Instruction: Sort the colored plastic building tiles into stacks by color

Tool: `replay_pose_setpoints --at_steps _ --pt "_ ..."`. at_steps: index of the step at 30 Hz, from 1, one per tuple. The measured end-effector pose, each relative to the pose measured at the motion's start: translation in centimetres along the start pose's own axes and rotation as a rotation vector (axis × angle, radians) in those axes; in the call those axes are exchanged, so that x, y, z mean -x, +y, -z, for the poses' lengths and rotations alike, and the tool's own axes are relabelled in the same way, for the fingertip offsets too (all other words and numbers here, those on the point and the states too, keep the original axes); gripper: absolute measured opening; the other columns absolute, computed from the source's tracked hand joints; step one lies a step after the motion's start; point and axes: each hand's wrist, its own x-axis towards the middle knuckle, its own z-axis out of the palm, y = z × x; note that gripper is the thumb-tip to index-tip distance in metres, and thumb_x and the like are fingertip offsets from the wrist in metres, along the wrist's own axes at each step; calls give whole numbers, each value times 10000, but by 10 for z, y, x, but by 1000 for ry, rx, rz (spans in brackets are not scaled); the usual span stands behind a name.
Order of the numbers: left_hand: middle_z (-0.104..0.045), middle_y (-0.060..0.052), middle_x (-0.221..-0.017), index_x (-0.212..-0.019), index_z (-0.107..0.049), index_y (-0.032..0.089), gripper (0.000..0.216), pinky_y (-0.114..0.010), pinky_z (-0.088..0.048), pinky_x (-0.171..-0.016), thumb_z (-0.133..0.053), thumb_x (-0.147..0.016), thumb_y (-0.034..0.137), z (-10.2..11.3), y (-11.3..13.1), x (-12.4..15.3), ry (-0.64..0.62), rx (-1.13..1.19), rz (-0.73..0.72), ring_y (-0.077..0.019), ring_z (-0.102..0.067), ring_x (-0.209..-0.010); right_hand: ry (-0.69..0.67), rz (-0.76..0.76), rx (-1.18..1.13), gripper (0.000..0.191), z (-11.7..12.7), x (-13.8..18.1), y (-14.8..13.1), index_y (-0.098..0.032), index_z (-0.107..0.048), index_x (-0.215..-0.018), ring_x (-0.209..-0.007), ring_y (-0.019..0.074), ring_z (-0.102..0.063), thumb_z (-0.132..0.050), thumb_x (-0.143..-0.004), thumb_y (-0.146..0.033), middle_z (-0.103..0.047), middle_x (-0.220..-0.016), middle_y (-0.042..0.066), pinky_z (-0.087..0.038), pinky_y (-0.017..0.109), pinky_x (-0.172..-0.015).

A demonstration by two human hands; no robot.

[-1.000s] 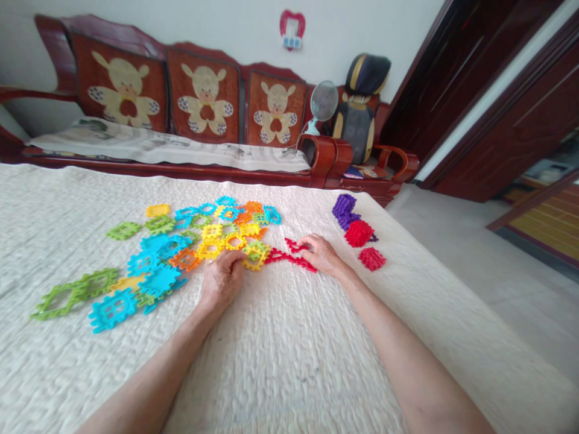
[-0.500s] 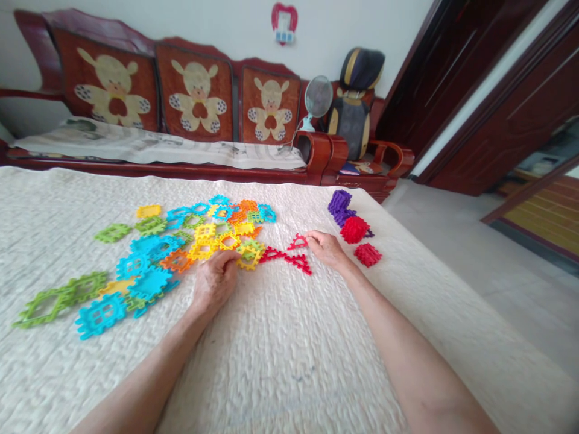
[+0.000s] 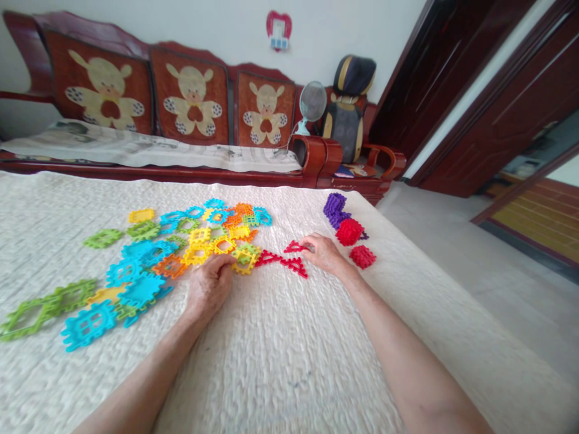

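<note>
My right hand (image 3: 324,253) pinches a red triangular interlocking piece (image 3: 295,246) by its right corner, just over the white quilted cover. Below and left of it lie two more red triangles, a left one (image 3: 268,258) and a right one (image 3: 295,266), their tips close together. My left hand (image 3: 210,282) is closed, thumb against the bent fingers, at the left edge of a yellow square piece (image 3: 245,269) that it appears to grip. That piece borders the left red triangle. Beyond my left hand spread yellow, orange, green and blue toothed pieces, such as a yellow frame (image 3: 223,244).
At the right are a purple stack (image 3: 335,205), a red stack (image 3: 350,231) and a smaller red pile (image 3: 363,257). Blue (image 3: 89,325) and green pieces (image 3: 27,319) lie at the left. A wooden sofa with bear cushions (image 3: 190,99) and a fan (image 3: 312,101) stand behind.
The red triangle in my right hand has tipped flatter and come down slightly. My left hand stays at the yellow piece. The whole view has shifted a little.
</note>
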Motion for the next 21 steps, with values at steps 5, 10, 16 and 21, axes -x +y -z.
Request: replay_pose_setpoints --at_steps 5,10,16,21 --pt "-778 -1 -918 -873 -760 250 321 -285 -555 -778 -458 -796 327 2 0 0 -9 -26 -5 -191 -704 -799 3 -8 55 227 3 2 -7 -204 -714 -871 -838 185 -639 -572 -777 -54 -694 -881 33 -474 282 -809" --pt "-777 2 -938 -881 -757 269 314 -287 -556 -789 -460 -796 324 1 -5 0 -5 -30 -18 -200 -714 -848 49 -49 83 252 6 3 -1 -189 -692 -882 -914 204 -645 -534 -793 -14 -691 -938 56 -493 305 -858" --pt "-782 9 -946 -891 -759 265 330 -291 -549 -796 -452 -798 340 1 -3 -1 -19 -48 8 -198 -715 -842 57 -248 99 258 8 2 -6 -178 -667 -1065 -1073 254 -620 -631 -815 -131 -665 -1111 89 -477 351 -955" --pt "-782 2 -929 -874 -761 252 340 -278 -545 -786 -444 -792 344 3 2 -1 -16 -44 14 -192 -713 -832 -30 -386 161 475 6 3 -20 -171 -628 -1168 -1133 278 -594 -693 -811 -478 -627 -1141 114 -447 349 -986"
